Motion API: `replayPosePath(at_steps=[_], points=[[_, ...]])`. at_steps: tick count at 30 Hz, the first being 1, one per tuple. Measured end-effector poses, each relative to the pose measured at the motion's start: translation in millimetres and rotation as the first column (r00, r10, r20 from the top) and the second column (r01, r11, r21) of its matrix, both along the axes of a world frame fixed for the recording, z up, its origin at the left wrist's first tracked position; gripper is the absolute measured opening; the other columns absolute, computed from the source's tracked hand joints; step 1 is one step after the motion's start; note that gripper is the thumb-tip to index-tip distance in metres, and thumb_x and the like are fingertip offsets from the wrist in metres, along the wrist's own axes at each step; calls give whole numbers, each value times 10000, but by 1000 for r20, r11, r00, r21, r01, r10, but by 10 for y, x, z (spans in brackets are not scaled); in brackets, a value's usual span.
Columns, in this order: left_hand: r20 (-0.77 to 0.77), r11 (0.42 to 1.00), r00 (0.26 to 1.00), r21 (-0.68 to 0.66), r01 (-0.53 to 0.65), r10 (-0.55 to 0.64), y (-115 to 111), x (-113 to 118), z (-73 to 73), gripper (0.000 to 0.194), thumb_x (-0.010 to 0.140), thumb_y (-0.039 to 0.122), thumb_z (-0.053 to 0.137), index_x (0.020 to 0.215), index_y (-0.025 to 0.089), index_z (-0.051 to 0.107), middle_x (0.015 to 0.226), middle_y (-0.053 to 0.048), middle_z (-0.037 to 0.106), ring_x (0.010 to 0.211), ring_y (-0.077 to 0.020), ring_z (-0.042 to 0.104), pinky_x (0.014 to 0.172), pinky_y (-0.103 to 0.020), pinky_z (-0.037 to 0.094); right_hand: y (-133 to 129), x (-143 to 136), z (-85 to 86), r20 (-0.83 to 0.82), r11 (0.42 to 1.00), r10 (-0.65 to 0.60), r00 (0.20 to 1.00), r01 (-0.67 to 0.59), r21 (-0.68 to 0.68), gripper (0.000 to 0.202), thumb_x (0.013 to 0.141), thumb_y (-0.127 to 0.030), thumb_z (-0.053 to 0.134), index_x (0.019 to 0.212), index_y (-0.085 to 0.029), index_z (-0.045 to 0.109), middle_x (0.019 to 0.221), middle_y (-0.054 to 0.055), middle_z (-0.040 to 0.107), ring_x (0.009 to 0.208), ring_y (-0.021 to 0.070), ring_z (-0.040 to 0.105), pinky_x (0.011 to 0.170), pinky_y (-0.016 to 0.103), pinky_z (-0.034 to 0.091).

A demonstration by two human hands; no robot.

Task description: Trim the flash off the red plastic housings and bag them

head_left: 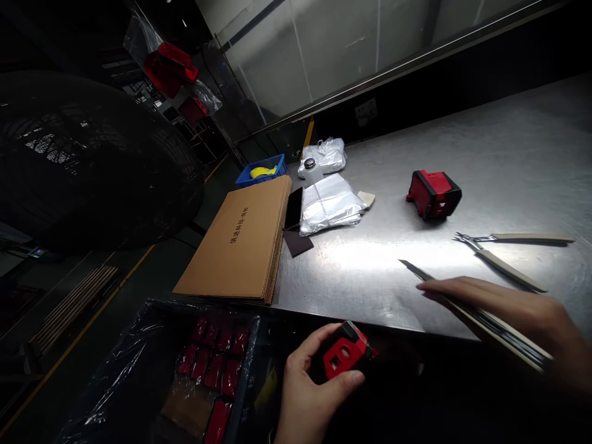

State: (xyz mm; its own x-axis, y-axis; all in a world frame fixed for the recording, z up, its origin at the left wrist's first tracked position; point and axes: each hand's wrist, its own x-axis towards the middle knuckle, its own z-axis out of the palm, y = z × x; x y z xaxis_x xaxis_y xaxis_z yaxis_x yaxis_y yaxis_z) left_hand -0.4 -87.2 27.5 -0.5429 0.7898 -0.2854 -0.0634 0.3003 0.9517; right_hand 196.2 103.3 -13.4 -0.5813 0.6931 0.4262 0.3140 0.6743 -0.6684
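Red-black housing [348,364] inside left grip [305,393]

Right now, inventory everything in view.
Bench: one, silver, right
Housings: two, red-black, bench and held
Tool: one, greyish, held
Pliers: one, beige, bench right
Cardboard stack: one, brown, bench left
Slab: one, black, beside cardboard
Bags: several, whitish, beside slab
Bottle: one, white, among bags
Tray: one, blue, behind cardboard
Strip: one, yellow, tray
Crate: one, dark, bottom left
Red parts: about nine, in crate
Round object: one, black, left
Red objects: several, upper left
Left hand: one, holding housing
Right hand: one, holding tool
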Motion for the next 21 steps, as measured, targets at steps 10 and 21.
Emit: replayPosePath(at_steps=[10,21], points=[[-341,996,939,61,63,-38,25,5,-21,482,718,164,769,1185,275,731,1103,-40,705,1040,-232,677,909,-301,539,124,-121,-111,216,900,-127,968,21,435,604,953,-24,294,1459,-267,517,1507,141,504,1346,337,516,976,505,527],[-409,989,907,53,134,-101,171,54,48,515,691,126,744,1184,274,733,1051,-46,720,954,-234,697,836,-307,571,-499,61,-131,-40,991,35,999,-30,132,539,957,-154,424,1386,-452,556,1525,-15,489,1407,310,447,1081,528,468]])
